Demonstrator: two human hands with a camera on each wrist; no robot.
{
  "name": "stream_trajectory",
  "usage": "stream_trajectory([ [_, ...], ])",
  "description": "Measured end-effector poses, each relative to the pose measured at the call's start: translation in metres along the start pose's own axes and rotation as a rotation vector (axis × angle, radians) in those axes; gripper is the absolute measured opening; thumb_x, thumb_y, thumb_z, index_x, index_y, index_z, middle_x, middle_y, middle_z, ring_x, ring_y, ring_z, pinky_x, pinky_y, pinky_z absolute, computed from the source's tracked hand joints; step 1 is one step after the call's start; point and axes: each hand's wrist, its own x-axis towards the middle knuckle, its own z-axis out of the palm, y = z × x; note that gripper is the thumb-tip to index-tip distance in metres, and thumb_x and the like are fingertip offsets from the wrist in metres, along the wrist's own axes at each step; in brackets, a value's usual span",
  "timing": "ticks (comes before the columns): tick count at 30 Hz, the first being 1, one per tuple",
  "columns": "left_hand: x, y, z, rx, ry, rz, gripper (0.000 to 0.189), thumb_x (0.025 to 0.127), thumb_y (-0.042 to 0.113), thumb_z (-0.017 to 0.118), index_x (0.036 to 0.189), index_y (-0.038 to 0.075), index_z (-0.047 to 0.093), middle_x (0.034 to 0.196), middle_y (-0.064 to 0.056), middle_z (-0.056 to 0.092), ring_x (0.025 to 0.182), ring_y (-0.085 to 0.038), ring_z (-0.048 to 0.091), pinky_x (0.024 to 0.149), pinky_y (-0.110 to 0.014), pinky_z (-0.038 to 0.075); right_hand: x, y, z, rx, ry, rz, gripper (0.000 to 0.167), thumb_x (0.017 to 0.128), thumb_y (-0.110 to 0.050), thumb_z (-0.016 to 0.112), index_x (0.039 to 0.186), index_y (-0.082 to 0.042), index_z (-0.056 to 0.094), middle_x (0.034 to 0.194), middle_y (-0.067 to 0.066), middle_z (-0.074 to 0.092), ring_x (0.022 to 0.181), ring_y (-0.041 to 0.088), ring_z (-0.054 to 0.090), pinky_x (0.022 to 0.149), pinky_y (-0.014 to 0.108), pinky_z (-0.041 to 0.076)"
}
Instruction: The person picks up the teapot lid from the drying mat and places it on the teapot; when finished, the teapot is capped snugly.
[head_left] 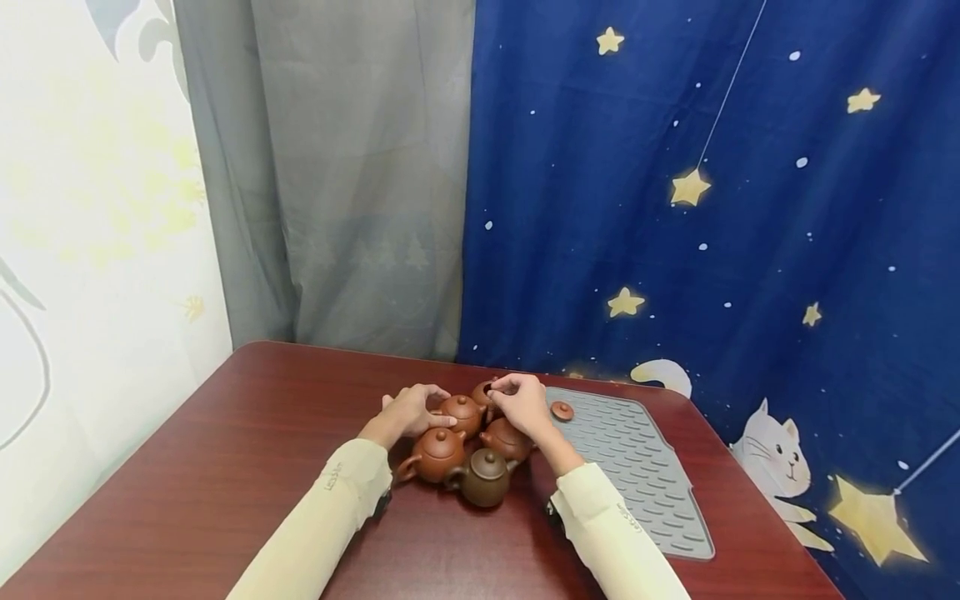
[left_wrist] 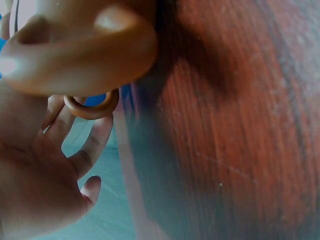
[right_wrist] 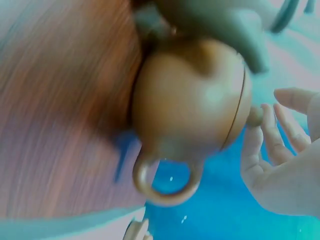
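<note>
Several small clay teapots stand bunched together, partly overlapping in the head view. My left hand [head_left: 408, 411] holds the middle reddish-brown teapot [head_left: 462, 410], thumb across its near side and fingers toward its far side. The handle of that teapot [left_wrist: 95, 111] shows beside my fingers in the left wrist view. Over the rearmost teapot [head_left: 481, 395], whose dark top opening shows, my right hand [head_left: 522, 406] has its thumb and fingertips close together. I cannot tell whether they pinch anything. Below this hand sits a lidded teapot [head_left: 506, 440]. One reddish lid [head_left: 562, 411] lies apart, right of the hand.
A grey ridged mat [head_left: 633, 467] lies on the right of the dark red table [head_left: 225, 467]. Nearest me are a dark brown teapot [head_left: 484, 479] and, to its left, another reddish teapot [head_left: 438, 455]. Curtains hang behind the table.
</note>
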Motion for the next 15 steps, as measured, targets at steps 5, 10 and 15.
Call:
stream_trajectory([
  [5, 0.002, -0.002, -0.001, -0.016, 0.014, 0.001, 0.048, 0.081, 0.044, 0.08, 0.123, 0.024, 0.067, 0.125, 0.005, 0.068, 0.12, -0.029, 0.057, 0.096, -0.059, 0.027, 0.0, 0.012, -0.012, 0.021, 0.024, 0.03, 0.008, 0.082, -0.012, 0.077, 0.087, -0.006, 0.077, 0.08, 0.002, 0.073, 0.076, 0.015, 0.065, 0.07, 0.033, 0.051],
  [10, 0.003, -0.004, -0.001, -0.02, 0.017, 0.012, 0.046, 0.081, 0.044, 0.08, 0.122, 0.025, 0.068, 0.124, 0.006, 0.068, 0.12, -0.027, 0.057, 0.096, -0.059, 0.027, 0.0, 0.027, -0.023, -0.03, 0.069, 0.064, 0.006, 0.081, -0.013, 0.078, 0.084, -0.009, 0.077, 0.081, 0.002, 0.073, 0.079, 0.018, 0.065, 0.072, 0.036, 0.05],
  [15, 0.0, -0.002, -0.004, 0.005, -0.003, 0.023, 0.045, 0.083, 0.045, 0.078, 0.122, 0.025, 0.068, 0.125, 0.005, 0.067, 0.119, -0.029, 0.057, 0.096, -0.06, 0.027, 0.001, 0.048, -0.032, -0.05, 0.117, 0.112, 0.005, 0.081, -0.011, 0.076, 0.083, -0.007, 0.077, 0.083, 0.005, 0.074, 0.079, 0.019, 0.066, 0.075, 0.037, 0.05],
])
